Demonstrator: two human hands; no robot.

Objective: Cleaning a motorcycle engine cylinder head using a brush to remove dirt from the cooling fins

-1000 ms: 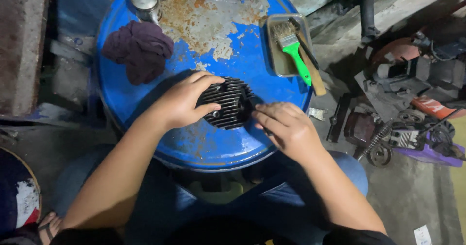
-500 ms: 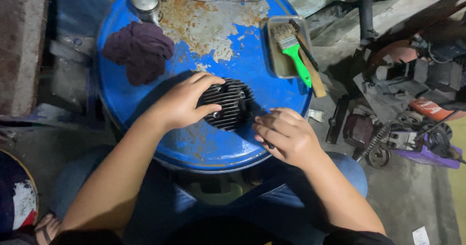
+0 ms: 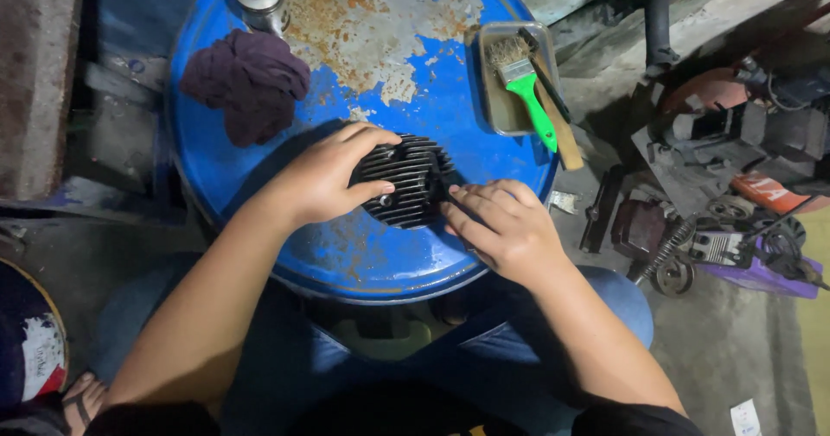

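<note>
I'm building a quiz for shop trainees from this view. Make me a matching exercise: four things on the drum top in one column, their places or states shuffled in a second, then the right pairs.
Things:
1. finned metal part
2. purple rag
3. green-handled brush
4. left hand

Places or states:
A. lying in a small metal tray
B. crumpled on the blue drum top, far left
C. resting on the finned part's left side
D. dark, between both hands, near the drum's front edge

Pairs: 1-D, 2-B, 3-A, 4-C

A grey concrete floor (image 3: 743, 358) lies dimly lit, with greasy machine parts (image 3: 692, 246) strewn at right.
</note>
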